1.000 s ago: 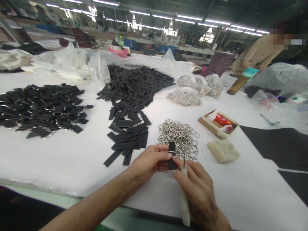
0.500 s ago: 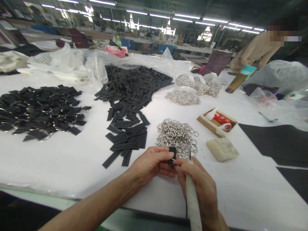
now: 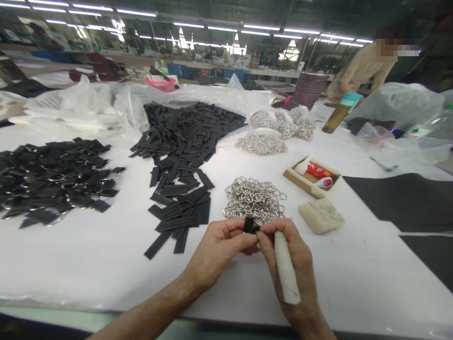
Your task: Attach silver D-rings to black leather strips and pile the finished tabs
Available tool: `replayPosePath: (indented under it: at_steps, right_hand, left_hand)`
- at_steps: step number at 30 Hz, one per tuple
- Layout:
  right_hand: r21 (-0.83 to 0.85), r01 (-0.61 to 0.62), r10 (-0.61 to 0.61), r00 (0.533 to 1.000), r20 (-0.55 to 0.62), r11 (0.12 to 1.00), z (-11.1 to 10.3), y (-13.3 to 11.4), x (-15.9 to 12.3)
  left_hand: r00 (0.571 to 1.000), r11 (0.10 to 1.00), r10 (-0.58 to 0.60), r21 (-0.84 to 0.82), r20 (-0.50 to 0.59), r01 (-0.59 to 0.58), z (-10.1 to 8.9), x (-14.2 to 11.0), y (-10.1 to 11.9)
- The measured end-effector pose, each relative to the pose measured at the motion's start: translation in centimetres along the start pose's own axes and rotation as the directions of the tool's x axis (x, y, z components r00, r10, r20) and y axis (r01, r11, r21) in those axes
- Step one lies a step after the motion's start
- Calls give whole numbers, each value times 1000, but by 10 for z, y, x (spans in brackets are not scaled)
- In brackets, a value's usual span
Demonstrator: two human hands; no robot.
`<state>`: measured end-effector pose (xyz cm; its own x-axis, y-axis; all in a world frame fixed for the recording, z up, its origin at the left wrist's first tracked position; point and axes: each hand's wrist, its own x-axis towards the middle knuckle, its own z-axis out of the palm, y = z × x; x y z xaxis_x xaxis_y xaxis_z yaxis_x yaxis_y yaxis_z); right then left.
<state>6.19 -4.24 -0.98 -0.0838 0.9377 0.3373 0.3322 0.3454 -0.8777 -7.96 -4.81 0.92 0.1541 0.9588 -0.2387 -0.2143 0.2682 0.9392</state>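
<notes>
My left hand (image 3: 221,248) and my right hand (image 3: 288,267) meet low in the middle of the white table (image 3: 88,255). Both pinch a small folded black strip (image 3: 248,225) between thumbs and fingers. A white-wrapped tool handle (image 3: 285,272) also lies across my right hand's fingers. Just beyond the hands sits a loose heap of metal D-rings (image 3: 253,199). To the left of that heap lies a spread of flat black strips (image 3: 184,156).
A pile of black strips fitted with rings (image 3: 53,179) is at the left. Bags of rings (image 3: 279,127), a small cardboard box (image 3: 311,175), a pale block (image 3: 321,215) and black sheets (image 3: 406,203) lie to the right. A person (image 3: 361,68) leans over the far right end.
The black strip has been folded down between both hands. The white tool handle has swung up and now lies across my right hand. The view shifted slightly.
</notes>
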Motion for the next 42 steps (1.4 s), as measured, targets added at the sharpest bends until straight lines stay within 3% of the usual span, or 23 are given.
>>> replayPosePath:
  at_steps: [8,19,31,38,42]
  right_hand:
    - [8,-44,44,999,5,999,1,7,0]
    - [16,-36,36,999,1,999,5,7,1]
    - [139,-87,87,996,6,986,6,5,1]
    - [117,-91,89,996,20,989,4,7,1]
    - [80,-70,69,997,20,994,2,7,3]
  left_hand:
    - [999,992,12,129,-46,-6,5,0,1]
    - [993,991,-15,129,-117,30,4,0,1]
    - [995,990,-16,140,-103,30,4,-1,4]
    - [995,972,-50,223,-90,69,5,-2,4]
    - [990,942,54,336,-130,-7,3,-2,2]
